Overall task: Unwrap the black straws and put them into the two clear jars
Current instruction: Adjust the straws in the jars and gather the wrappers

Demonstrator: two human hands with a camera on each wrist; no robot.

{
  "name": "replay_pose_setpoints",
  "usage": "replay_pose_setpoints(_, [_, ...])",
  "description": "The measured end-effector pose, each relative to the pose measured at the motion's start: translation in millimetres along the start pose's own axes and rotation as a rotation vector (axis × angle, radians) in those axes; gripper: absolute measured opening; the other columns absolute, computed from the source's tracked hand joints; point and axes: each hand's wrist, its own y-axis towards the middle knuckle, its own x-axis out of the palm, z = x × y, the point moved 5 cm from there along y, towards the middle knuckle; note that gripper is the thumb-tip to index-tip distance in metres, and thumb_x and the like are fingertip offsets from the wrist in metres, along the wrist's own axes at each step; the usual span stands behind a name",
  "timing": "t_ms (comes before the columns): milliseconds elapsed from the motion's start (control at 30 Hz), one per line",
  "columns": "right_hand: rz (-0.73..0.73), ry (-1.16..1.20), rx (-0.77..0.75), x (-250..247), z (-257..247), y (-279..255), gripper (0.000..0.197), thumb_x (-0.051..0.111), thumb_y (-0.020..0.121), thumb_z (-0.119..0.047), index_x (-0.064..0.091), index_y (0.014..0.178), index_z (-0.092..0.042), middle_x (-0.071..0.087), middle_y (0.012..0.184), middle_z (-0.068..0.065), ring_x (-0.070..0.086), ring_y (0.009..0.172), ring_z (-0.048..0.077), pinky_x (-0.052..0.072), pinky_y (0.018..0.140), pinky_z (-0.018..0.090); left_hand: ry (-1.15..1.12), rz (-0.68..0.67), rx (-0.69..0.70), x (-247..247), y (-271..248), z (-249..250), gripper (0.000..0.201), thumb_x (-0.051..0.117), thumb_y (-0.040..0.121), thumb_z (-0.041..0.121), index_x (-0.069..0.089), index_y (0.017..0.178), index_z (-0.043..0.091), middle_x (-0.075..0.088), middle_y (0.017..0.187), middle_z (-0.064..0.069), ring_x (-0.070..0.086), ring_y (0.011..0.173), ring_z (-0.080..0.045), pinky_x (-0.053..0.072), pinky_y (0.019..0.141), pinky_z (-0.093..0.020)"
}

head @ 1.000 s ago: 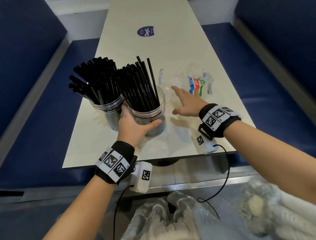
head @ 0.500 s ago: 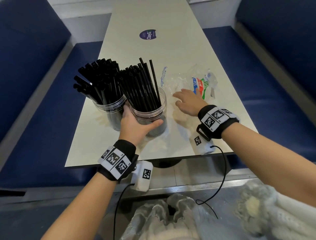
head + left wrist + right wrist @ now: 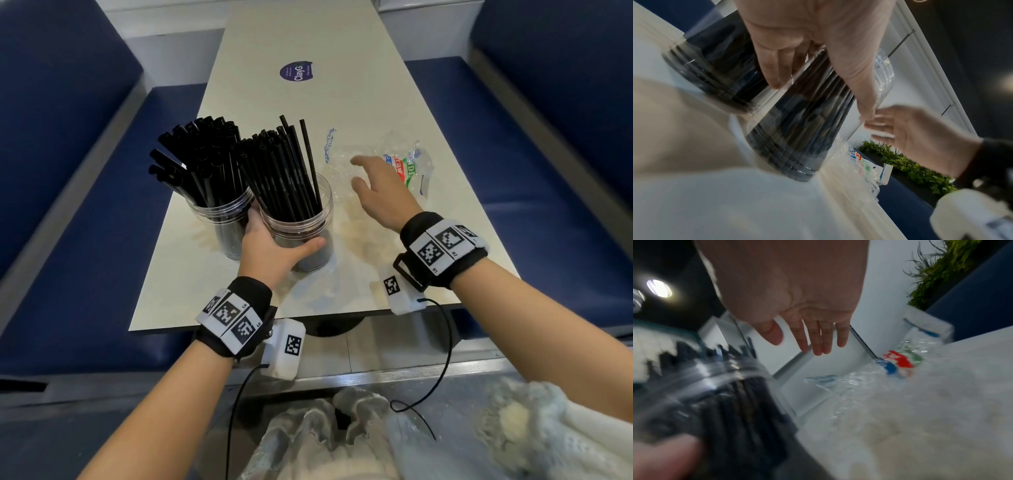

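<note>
Here, ribbed clear jar, crinkled wrapper.

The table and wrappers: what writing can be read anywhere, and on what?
"ClayG": purple round sticker on the table; its smaller print is unreadable.
"raw": partial, on the colourful wrapper.
Blue print on the clear wrapper: too blurred.
Wristband tags: tiny labels, unreadable.

Two clear jars packed with black straws stand touching near the table's left edge, blocking that side; the left hand grips the right one. Crumpled wrapper plastic lies near the right edge, under the raised right hand. The far half is bare except for a flat sticker.
</note>
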Motion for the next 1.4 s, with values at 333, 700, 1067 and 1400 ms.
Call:
replay_pose_setpoints(333, [-0.067,0.026,-0.229,4.4,-103.9,13.4,0.119,0.074,0.057,-0.062,0.011,0.146,-0.014,0.021,0.15,0.015,0.028,0.136,0.032,0.029,0.112,0.047,-0.013,-0.006,-0.022,2.8,-0.2,-0.4,0.095,0.087,0.059,0.029,0.033,0.135,0.012,0.053,0.13,-0.002,0.048,0.119,-0.013,0.036,0.095,-0.02])
replay_pose_setpoints(700, [-0.092,0.025,-0.185,19.6,-121.1,29.1,0.051,0.073,0.07,-0.038,0.054,0.108,-0.011,0.044,0.1,0.002,0.043,0.092,0.015,0.036,0.078,0.024,0.011,-0.063,-0.066,7.9,0.4,-4.2,0.092,0.086,0.06,0.023,0.034,0.135,0.009,0.051,0.134,-0.009,0.048,0.126,-0.022,0.04,0.103,-0.031])
replay_pose_setpoints(1067, [-0.281,-0.043,-0.218,7.4,-136.6,27.5,0.028,0.065,0.079,-0.019,0.064,0.106,-0.016,0.054,0.093,-0.005,0.05,0.085,0.011,0.035,0.058,0.007,0.035,-0.108,-0.03,6.3,-1.8,4.3,0.1,0.084,0.061,0.026,0.028,0.142,0.01,0.047,0.139,-0.007,0.044,0.13,-0.02,0.036,0.11,-0.035])
replay_pose_setpoints(1400, [-0.249,-0.138,-0.328,20.0,-147.1,16.9,0.017,0.06,0.081,-0.019,0.067,0.096,-0.015,0.048,0.073,-0.012,0.047,0.084,0.012,0.041,0.074,0.023,0.031,-0.111,-0.018,10.4,-2.6,0.1,0.093,0.076,0.058,0.031,0.034,0.138,0.008,0.053,0.131,-0.012,0.05,0.123,-0.025,0.042,0.105,-0.041])
